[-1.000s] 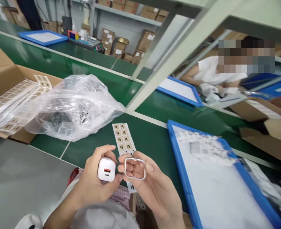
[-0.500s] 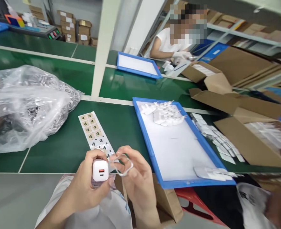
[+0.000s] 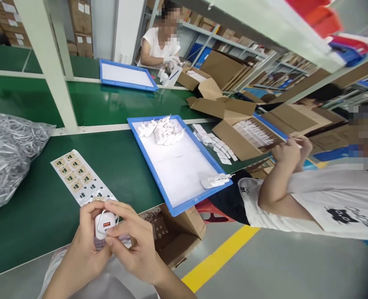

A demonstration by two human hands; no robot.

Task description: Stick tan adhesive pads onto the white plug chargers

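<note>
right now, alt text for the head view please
Left hand holds a white charger, the right hand a thin ring at its port end. On the green bench lie a sticker sheet and a blue tray of white parts. A co-worker is at right.

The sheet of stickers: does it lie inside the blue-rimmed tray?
No, the sheet of stickers lies on the green table, to the left of the blue-rimmed tray.

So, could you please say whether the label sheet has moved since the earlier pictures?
No: the view swung, but the label sheet still lies this side of the foot of the white post.
</note>
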